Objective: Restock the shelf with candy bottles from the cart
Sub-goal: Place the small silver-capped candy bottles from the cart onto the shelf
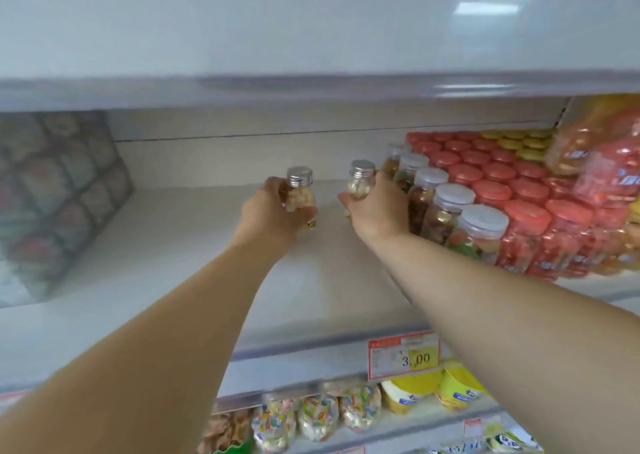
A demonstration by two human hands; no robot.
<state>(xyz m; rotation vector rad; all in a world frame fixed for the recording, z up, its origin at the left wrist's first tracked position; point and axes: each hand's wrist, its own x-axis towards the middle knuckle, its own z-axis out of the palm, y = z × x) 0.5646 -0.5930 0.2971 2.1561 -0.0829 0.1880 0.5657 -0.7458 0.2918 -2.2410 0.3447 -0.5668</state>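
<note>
Forearms (138, 367) | left hand (273, 218) grips left bottle (300, 190) | right hand (377, 211) grips right bottle (361, 181)

Near the middle of the shelf (173, 252), toward its back, the left hand (268, 211) holds a candy bottle (299, 190) and the right hand (375, 207) holds a second bottle (361, 183). A row of jars (450, 204) stands just right of the right hand. A wrapped pack (59, 183) sits at the shelf's left end.

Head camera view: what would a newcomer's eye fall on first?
Mid-picture, the left hand grips a silver-capped candy bottle and the right hand a second bottle, at the white shelf. To their right stands a block of red-lidded jars, edged by a row of white-lidded jars.
</note>
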